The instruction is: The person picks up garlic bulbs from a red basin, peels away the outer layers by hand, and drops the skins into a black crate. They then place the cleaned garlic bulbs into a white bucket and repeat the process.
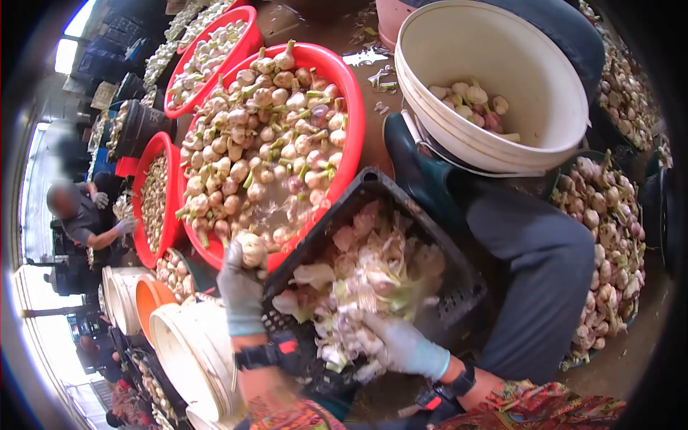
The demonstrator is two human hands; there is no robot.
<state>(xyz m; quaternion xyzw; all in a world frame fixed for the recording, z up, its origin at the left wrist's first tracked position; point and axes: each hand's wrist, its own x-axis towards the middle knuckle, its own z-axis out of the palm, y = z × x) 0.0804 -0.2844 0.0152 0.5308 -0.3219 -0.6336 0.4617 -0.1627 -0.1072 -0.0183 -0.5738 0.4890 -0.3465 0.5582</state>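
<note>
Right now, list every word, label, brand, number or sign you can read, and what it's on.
None readable.
White bucket: no lettering seen on the visible wall.
Large red tub: none seen.
Black crate: none seen.
Left wrist device and right wrist device: too small and blurred to tell whether they carry marks.
Background containers at the picture's left: too small or blurred to read.

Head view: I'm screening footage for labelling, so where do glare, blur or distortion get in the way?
Head view: fisheye curve and black corners; glare whites out the window at upper left and a floor patch beside the large red tub; blur smears the left forearm.
</note>
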